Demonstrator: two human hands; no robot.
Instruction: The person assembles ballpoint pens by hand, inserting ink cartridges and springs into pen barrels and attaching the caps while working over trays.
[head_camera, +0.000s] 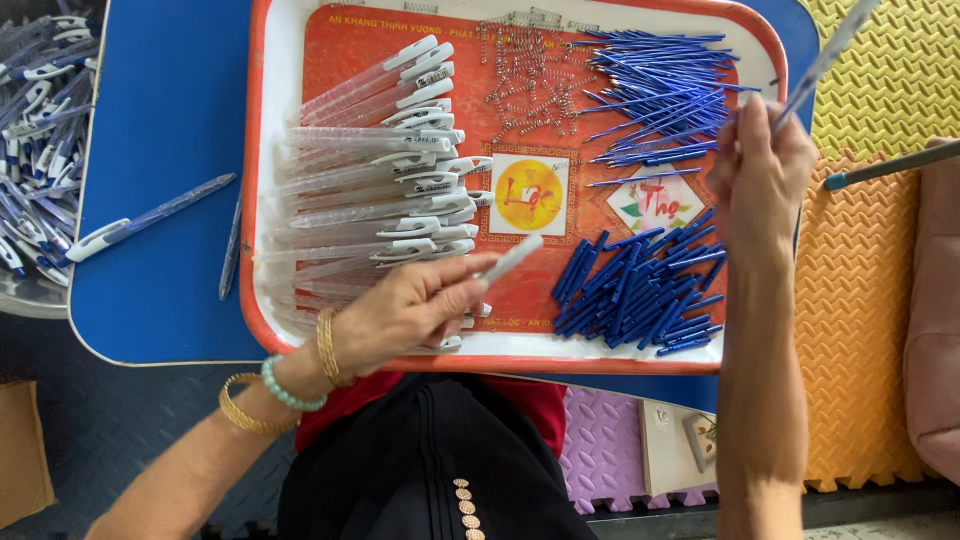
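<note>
My left hand (405, 312) grips a clear pen barrel with a white clip (510, 258) over the front of a red tray with a white rim (262, 200). My right hand (762, 170) is raised at the tray's right side and pinches a thin blue refill (822, 62) that points up and to the right. On the tray lie a stack of clear barrels with white clips (380, 170), small metal springs (525, 80), long blue refills (660, 90) and short blue pen tips (645, 290).
The tray rests on a blue table (160, 120). An assembled pen (150, 215) lies on the table at the left, beside a bin of finished pens (40, 140). Yellow and orange foam mats (870, 250) cover the floor at the right.
</note>
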